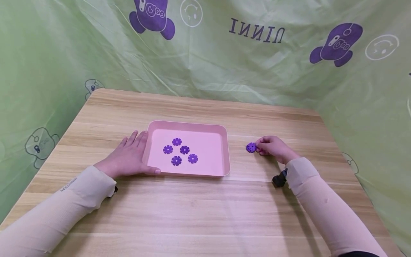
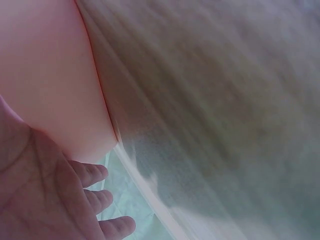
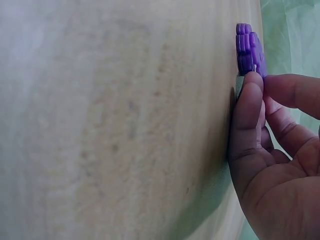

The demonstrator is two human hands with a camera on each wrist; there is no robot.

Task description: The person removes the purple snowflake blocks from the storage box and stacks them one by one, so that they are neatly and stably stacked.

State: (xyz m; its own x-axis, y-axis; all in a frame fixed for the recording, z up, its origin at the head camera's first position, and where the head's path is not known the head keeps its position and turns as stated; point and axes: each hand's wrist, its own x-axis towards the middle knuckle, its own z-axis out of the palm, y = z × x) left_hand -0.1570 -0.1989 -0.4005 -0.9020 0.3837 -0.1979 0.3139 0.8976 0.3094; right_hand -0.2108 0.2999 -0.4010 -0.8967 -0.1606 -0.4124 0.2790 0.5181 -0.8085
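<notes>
Basically, L hand (image 1: 130, 159) lies w/ fingers straight & spread along the pink tray (image 1: 210, 153)'s left side, thumb at the near rim, holding nothing; prob. there to keep the tray from sliding. Five notched purple discs (image 1: 184, 150) lie flat & apart inside, approx. left of centre, so each is easy to see. R hand (image 1: 273, 147) has thumb & index finger closed in a pinch on the edge of a purple disc (image 3: 258, 55) at a small stack (image 3: 243, 47), on the table (image 1: 192, 214) right of the tray; fingertip grip prob. b/c pcs are thin. Exact no. in the stack: can't tell.
</notes>
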